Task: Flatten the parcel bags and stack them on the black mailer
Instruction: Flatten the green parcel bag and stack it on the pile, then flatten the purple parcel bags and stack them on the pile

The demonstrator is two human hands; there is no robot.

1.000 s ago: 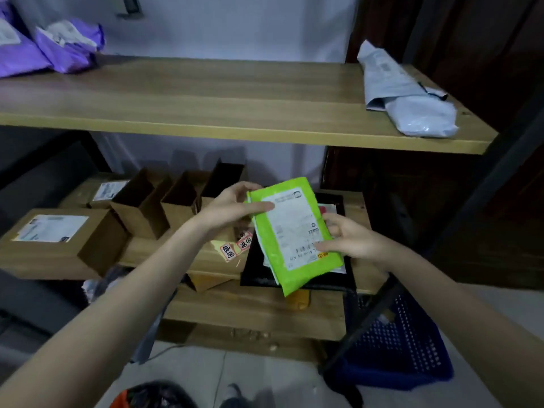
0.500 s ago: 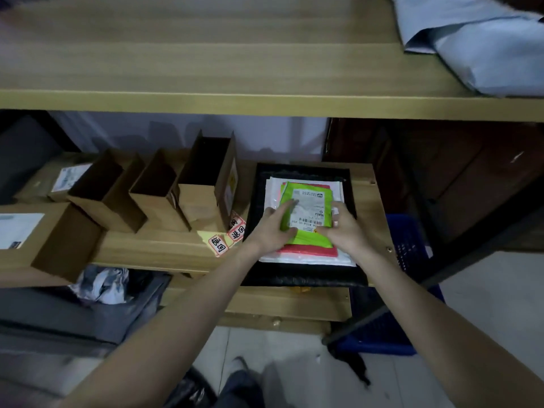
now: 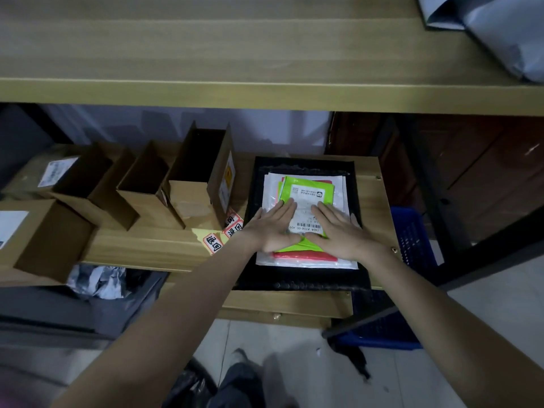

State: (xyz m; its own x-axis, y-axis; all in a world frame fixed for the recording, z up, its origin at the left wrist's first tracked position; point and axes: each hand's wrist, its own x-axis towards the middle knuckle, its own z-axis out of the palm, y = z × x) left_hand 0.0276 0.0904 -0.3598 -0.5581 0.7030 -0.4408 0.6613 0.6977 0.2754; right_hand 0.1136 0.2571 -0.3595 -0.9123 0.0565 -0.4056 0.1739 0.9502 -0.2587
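A black mailer (image 3: 303, 278) lies flat on the lower wooden shelf. On it rests a stack: a white bag (image 3: 343, 198) at the bottom, a red bag (image 3: 306, 256) over it, and a lime-green bag (image 3: 309, 188) with a white shipping label on top. My left hand (image 3: 275, 225) presses palm-down on the green bag's near left part, fingers spread. My right hand (image 3: 338, 228) presses flat on its near right part. The thumbs nearly touch. Neither hand grips anything.
Three open cardboard boxes (image 3: 200, 178) stand left of the mailer, with red-and-white stickers (image 3: 223, 234) by them. A grey parcel bag (image 3: 500, 30) lies on the upper shelf (image 3: 235, 92). A blue crate (image 3: 412, 240) sits at the right, crumpled bags (image 3: 100, 278) below left.
The green bag went from held in the air to lying on the stack. Both hands now lie flat on it with fingers spread, instead of holding its edges.
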